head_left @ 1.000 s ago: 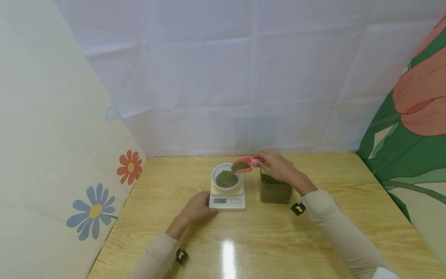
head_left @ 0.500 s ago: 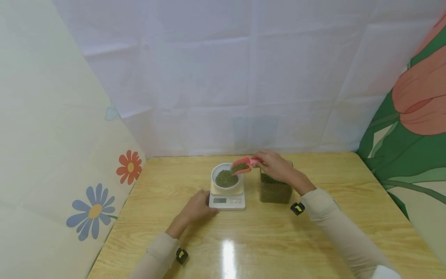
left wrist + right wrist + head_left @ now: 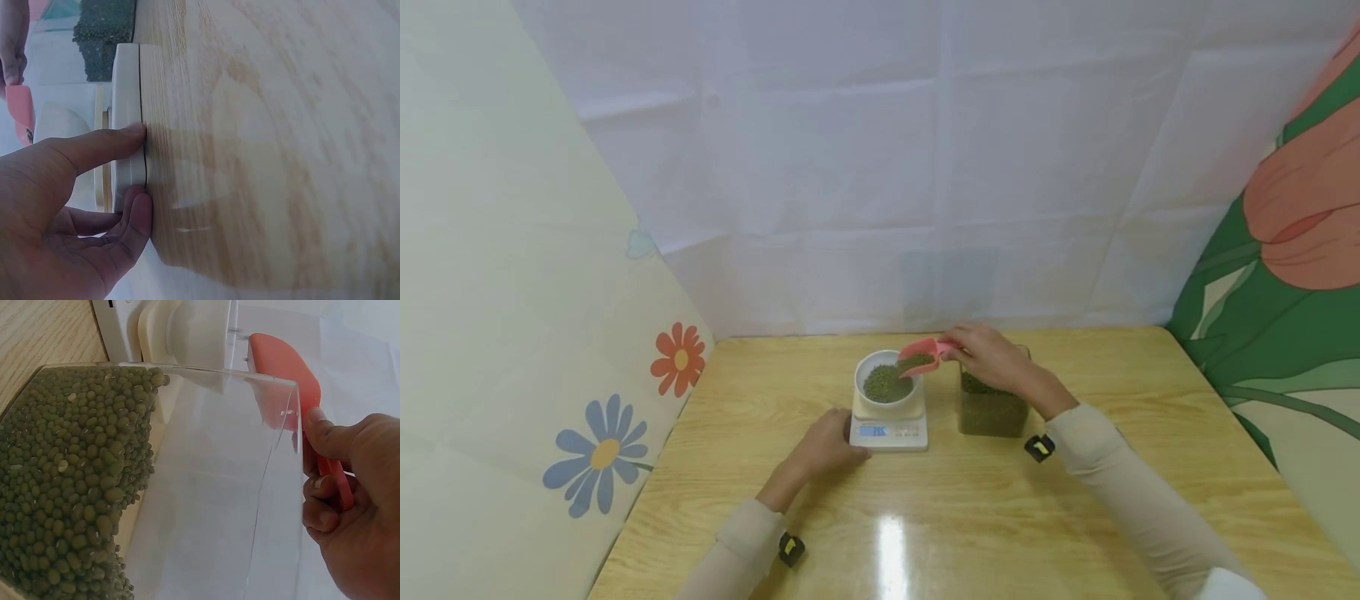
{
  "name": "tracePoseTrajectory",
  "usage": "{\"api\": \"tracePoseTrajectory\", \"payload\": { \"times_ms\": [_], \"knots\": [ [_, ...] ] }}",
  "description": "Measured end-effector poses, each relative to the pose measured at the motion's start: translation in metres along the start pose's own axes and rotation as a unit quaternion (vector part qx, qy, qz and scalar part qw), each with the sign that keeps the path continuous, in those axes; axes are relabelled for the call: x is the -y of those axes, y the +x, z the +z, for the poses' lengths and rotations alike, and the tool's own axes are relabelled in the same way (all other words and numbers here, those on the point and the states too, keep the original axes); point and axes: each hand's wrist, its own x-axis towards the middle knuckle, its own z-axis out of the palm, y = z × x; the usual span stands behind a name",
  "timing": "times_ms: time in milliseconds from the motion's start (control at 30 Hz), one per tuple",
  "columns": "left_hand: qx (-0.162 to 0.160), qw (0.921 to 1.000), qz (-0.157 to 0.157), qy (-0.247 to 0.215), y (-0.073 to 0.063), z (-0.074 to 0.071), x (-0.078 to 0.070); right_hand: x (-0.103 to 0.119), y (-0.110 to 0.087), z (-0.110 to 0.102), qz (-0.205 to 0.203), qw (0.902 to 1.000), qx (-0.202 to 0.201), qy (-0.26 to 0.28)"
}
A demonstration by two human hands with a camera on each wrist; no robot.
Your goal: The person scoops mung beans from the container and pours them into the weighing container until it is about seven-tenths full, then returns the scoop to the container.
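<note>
My right hand (image 3: 992, 357) grips the handle of a pink scoop (image 3: 922, 354), its thumb along the handle in the right wrist view. Mung beans (image 3: 914, 362) lie in the scoop, which tilts down over the right rim of a white bowl (image 3: 867, 367). That bowl holds a heap of mung beans (image 3: 883, 384) and sits on a white kitchen scale (image 3: 901, 437) with a lit display (image 3: 873, 432); the digits are too small to read. My left hand (image 3: 827, 446) holds the scale's front left corner, thumb (image 3: 119, 145) on the front side and fingers curled at the left side.
A clear square container (image 3: 994, 417), partly filled with mung beans (image 3: 69, 481), stands right of the scale, under my right wrist. All this rests on a wood-grain table (image 3: 730, 400). A white cloth (image 3: 820, 275) hangs behind it, with flowered panels at both sides.
The scoop has tilted slightly further toward the bowl, and its beans have shifted toward the lip. The scale's display has lit up blue. My left hand stays in place.
</note>
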Motion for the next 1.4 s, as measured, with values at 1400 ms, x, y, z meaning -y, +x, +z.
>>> {"api": "tracePoseTrajectory", "payload": {
  "times_ms": [1400],
  "knots": [
    [-0.01, 0.9999, 0.011, 0.001, -0.002, 0.002, -0.002, 0.013, 0.003, -0.001, -0.034, 0.998, 0.003, -0.053]
  ]
}}
